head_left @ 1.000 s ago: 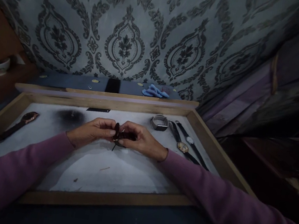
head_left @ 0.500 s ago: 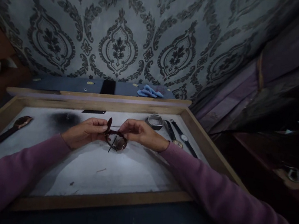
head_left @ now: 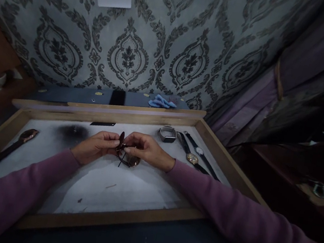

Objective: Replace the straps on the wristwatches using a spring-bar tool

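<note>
Between my hands is a wristwatch (head_left: 134, 161) with a dark brown strap and a rose-gold case, its strap bent into a loop above the white tray floor. My left hand (head_left: 97, 145) pinches the strap near its upright end, thumb against fingers. From the other side my right hand (head_left: 145, 149) grips the strap close to the buckle area, its fingers partly covering it. A thin dark stick-like piece (head_left: 121, 160) shows by the loop; what it belongs to I cannot tell.
A wooden-rimmed tray (head_left: 110, 221) surrounds the work. Inside lie a brown watch (head_left: 27, 135) at left, a black strip (head_left: 102, 124), a silver watch (head_left: 167, 134), a gold-cased watch (head_left: 192, 158) and a white-dial watch (head_left: 199, 150). Behind it are a blue cloth (head_left: 161, 102) and a black phone-like slab (head_left: 117, 98).
My right hand has moved left along the strap, closer to my left hand, and now covers more of the watch loop. The view has tilted up slightly.
</note>
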Available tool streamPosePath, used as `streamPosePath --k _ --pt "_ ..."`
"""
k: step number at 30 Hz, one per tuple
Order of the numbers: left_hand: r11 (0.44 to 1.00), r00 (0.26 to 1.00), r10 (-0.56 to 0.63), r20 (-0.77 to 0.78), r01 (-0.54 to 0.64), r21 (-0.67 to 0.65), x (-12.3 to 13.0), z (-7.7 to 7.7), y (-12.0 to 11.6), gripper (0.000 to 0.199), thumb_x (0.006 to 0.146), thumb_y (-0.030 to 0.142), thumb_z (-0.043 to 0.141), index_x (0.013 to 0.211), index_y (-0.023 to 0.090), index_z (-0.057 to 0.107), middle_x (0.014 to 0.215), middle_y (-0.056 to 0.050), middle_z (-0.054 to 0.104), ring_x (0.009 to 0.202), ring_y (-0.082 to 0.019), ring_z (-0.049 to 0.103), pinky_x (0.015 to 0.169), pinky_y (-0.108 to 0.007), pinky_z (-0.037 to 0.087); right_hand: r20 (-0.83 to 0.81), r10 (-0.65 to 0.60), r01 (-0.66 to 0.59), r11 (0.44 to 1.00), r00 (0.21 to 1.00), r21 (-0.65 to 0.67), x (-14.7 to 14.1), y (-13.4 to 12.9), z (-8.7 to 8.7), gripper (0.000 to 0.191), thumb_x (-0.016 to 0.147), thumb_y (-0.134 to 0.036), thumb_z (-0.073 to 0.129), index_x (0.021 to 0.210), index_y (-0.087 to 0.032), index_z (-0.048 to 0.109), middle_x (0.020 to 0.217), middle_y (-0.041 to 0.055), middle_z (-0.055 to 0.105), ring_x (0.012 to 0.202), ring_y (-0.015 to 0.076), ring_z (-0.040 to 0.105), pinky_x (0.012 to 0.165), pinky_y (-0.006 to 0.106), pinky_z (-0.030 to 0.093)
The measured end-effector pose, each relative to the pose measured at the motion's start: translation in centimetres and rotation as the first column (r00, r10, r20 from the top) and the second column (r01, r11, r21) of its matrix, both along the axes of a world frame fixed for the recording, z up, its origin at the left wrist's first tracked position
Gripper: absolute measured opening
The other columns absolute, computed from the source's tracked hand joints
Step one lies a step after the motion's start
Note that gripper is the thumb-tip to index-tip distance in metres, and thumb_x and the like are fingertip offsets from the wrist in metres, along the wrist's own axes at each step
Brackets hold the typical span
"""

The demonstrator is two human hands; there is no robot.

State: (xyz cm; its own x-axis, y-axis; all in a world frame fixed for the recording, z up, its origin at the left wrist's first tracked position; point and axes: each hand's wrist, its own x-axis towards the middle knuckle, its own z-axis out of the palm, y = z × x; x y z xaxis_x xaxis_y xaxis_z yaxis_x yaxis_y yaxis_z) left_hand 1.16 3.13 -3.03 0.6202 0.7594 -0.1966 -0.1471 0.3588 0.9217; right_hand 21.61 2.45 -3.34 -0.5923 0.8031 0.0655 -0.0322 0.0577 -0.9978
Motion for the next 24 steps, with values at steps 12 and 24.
streamPosePath --k 12,24 --pt "1.000 1.000 -0.022 0.018 0.022 0.011 0.20 0.14 -0.20 0.019 0.074 0.028 0.076 0.078 0.011 0.067 0.076 -0.003 0.061 0.073 -0.013 0.057 0.077 -0.028 0.047 0.078 -0.048 0.046 0.998 0.996 0.035 -0.11 -0.41 0.54 0.018 0.069 -0.020 0.066 0.080 -0.017 0.052 0.064 -0.0059 0.053 0.055 0.0068 0.047 0.053 0.020 0.039" --pt "1.000 0.999 -0.017 0.045 0.018 -0.016 -0.24 0.06 0.01 0.017 0.076 0.028 0.075 0.080 0.012 0.069 0.079 -0.004 0.062 0.079 -0.016 0.058 0.081 -0.032 0.047 0.013 -0.008 0.008 0.998 1.000 -0.058 0.50 0.10 -0.07 0.024 0.071 -0.026 0.072 0.083 -0.015 0.055 0.070 -0.0043 0.054 0.061 0.0067 0.049 0.056 0.020 0.040"
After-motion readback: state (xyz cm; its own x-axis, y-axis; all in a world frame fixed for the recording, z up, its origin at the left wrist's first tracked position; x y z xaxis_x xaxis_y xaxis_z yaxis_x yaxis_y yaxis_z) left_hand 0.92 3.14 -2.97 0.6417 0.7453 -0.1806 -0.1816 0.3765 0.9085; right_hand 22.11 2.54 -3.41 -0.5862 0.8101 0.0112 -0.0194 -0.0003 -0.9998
